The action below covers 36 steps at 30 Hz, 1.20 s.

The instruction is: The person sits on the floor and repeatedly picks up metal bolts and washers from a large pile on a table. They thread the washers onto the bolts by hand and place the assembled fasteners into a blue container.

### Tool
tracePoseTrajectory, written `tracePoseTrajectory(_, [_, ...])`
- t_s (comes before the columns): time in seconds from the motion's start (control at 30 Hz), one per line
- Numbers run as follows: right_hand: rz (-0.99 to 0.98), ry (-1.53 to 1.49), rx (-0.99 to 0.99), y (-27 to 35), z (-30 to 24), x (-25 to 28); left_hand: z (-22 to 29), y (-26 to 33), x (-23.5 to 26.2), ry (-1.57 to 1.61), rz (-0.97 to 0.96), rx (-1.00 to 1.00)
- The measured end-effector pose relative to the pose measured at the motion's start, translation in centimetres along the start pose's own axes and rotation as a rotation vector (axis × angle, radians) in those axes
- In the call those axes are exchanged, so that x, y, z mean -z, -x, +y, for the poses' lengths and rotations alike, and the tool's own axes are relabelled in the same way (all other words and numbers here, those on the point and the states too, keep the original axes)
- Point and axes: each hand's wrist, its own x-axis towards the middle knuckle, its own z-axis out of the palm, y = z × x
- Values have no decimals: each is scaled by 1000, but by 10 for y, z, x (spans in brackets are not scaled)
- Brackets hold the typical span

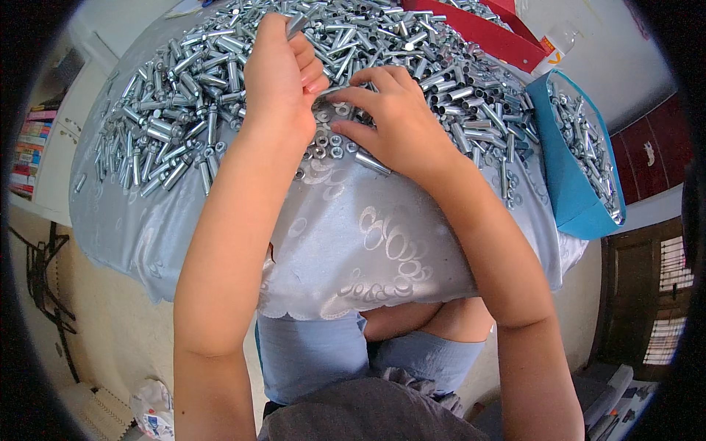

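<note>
My left hand [281, 70] is closed around a shiny metal sleeve [296, 26], whose end sticks out above the fist beside the thumb; the rest is hidden in the fingers. To its right, my right hand [401, 114] reaches in low over the table with fingers curved and thumb and forefinger apart. Between them I see nothing held. Under and beside those fingertips lie several hex nuts [336, 152] and flat washers. One loose sleeve [373, 162] rests on the cloth just below the right palm.
A big heap of metal sleeves and bolts [176, 110] spreads over the table's silvery patterned cloth [331, 242]. At the right edge stands a blue fabric bin [551, 162] full of similar parts. Behind are a red box [478, 37] and a clear bottle [557, 48].
</note>
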Motion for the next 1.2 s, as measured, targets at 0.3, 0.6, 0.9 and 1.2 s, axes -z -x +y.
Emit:
tracePoseTrajectory(0.3, [-77,27,51,0,0,-5,-1,2,0,-16,-16,5])
tracePoseTrajectory(0.6, [-46,-16,65,-3,-2,-5,-3,2,-1,-26,-6,23])
tracePoseTrajectory(0.9, [85,-408,-190,-10,-2,16,-6,1,-3,-81,-12,66])
tracePoseTrajectory(1.2, [70,-1111,-651,-16,2,31,-10,-2,0,-171,-27,118])
